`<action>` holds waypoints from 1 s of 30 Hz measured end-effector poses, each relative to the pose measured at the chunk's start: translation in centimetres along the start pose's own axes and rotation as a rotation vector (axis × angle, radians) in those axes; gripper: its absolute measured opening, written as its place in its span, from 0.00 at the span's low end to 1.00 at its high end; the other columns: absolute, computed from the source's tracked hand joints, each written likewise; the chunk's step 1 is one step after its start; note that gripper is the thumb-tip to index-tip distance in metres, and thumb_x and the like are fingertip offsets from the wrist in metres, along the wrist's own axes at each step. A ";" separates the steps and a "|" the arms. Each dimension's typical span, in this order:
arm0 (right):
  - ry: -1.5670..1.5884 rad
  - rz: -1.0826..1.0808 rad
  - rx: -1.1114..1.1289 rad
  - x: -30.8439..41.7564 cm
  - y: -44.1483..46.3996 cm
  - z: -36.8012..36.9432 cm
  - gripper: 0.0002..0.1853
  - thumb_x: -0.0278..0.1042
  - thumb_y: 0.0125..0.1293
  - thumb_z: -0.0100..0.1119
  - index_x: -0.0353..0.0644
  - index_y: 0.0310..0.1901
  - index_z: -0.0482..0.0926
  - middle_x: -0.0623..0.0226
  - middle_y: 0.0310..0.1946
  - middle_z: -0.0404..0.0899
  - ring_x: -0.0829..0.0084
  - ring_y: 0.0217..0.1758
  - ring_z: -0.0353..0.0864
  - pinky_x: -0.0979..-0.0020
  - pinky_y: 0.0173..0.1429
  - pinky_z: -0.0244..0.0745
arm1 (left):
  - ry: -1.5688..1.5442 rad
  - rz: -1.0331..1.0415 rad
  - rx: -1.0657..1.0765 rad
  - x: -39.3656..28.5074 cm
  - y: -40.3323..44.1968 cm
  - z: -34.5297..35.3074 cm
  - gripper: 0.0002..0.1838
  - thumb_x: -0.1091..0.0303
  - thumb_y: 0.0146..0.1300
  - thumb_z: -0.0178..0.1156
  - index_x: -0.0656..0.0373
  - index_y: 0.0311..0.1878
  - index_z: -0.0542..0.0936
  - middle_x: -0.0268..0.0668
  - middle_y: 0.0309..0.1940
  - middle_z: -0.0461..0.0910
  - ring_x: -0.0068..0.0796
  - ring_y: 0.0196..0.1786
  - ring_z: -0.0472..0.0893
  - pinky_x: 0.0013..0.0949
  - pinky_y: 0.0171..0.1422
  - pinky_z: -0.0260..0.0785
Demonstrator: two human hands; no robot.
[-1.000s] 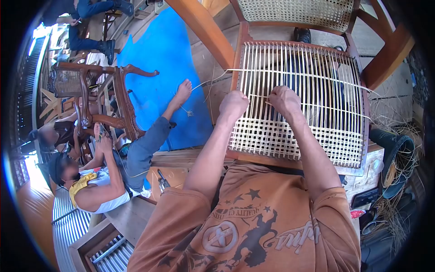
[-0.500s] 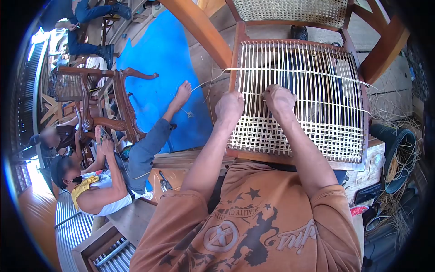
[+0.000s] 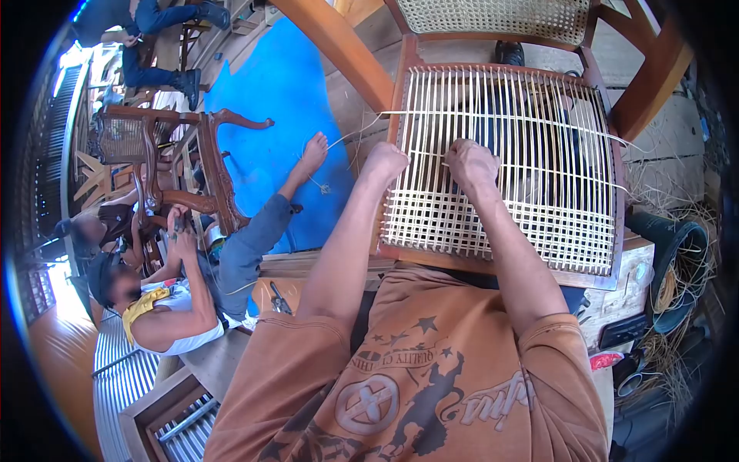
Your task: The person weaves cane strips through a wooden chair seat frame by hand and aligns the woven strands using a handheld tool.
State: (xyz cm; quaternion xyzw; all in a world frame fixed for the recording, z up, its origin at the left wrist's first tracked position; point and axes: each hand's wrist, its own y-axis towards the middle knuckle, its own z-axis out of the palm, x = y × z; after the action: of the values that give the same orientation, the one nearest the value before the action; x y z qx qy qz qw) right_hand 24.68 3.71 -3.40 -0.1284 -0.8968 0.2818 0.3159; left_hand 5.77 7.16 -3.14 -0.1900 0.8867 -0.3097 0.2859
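A wooden chair seat lies in front of me, strung with pale cane strands and woven into an open grid along its near side. My left hand is closed in a fist at the seat's left rail, gripping a cane strand that crosses the seat. Further right, above the strung strands, my right hand is closed on the same strand, its fingertips turned down and partly hidden. Another cane strand crosses beyond my hands and sticks out past both side rails.
The chair's caned back rises at the far side. A bucket with loose cane stands right. On the left, a seated co-worker stretches a bare foot over a blue sheet, beside a carved chair. Another person sits behind.
My left hand has shifted slightly left and up, and my right hand has risen a little. The camera view has tilted slightly. The co-worker's hands have moved a little.
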 end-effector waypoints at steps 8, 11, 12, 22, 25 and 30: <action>-0.042 -0.004 -0.044 0.2 -0.6 -0.4 0.12 0.42 0.68 0.51 0.50 0.44 0.83 0.63 0.36 0.85 0.64 0.43 0.81 0.55 0.57 0.65 | -0.008 0.014 0.006 0.4 0.3 0.2 0.09 0.72 0.51 0.56 0.68 0.24 0.81 0.41 0.17 0.77 0.30 0.19 0.77 0.39 0.26 0.69; -0.040 -0.007 -0.060 0.3 -0.7 -0.4 0.12 0.42 0.68 0.53 0.50 0.44 0.83 0.61 0.37 0.85 0.62 0.44 0.81 0.55 0.57 0.65 | -0.143 -0.024 0.050 -0.2 -0.5 -0.1 0.08 0.72 0.54 0.58 0.60 0.21 0.76 0.33 0.12 0.71 0.25 0.13 0.69 0.34 0.17 0.58; -0.049 -0.006 -0.066 0.4 -0.8 -0.3 0.12 0.42 0.67 0.53 0.50 0.43 0.83 0.61 0.37 0.85 0.62 0.44 0.81 0.55 0.57 0.65 | -0.178 -0.024 0.062 -0.2 -0.5 -0.1 0.10 0.72 0.56 0.59 0.56 0.19 0.74 0.29 0.10 0.67 0.23 0.09 0.65 0.31 0.12 0.52; -0.087 -0.035 -0.106 0.2 -0.4 1.1 0.08 0.35 0.62 0.54 0.47 0.36 0.83 0.62 0.34 0.84 0.61 0.42 0.78 0.58 0.55 0.63 | 0.057 0.072 -0.047 0.5 -0.6 0.4 0.09 0.69 0.51 0.58 0.62 0.20 0.81 0.43 0.18 0.79 0.36 0.23 0.80 0.39 0.35 0.72; -0.002 -0.010 -0.208 1.1 -1.4 0.8 0.09 0.37 0.63 0.54 0.47 0.32 0.84 0.63 0.32 0.84 0.62 0.42 0.77 0.58 0.53 0.63 | 0.076 0.060 -0.040 0.0 -1.6 0.3 0.09 0.68 0.53 0.57 0.61 0.20 0.80 0.43 0.20 0.80 0.36 0.25 0.81 0.39 0.37 0.73; 0.069 0.002 -0.291 1.1 -1.7 1.1 0.09 0.42 0.61 0.58 0.52 0.31 0.85 0.67 0.35 0.83 0.62 0.44 0.76 0.58 0.53 0.61 | 0.098 0.197 -0.086 0.0 -2.3 0.6 0.08 0.69 0.55 0.56 0.59 0.25 0.81 0.45 0.24 0.82 0.41 0.30 0.83 0.43 0.42 0.73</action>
State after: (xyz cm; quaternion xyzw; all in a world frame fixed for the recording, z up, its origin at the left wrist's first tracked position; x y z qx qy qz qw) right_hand 23.08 2.33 -2.58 -0.1834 -0.9168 0.1445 0.3241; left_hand 6.53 5.21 -2.02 -0.0986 0.9265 -0.2504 0.2630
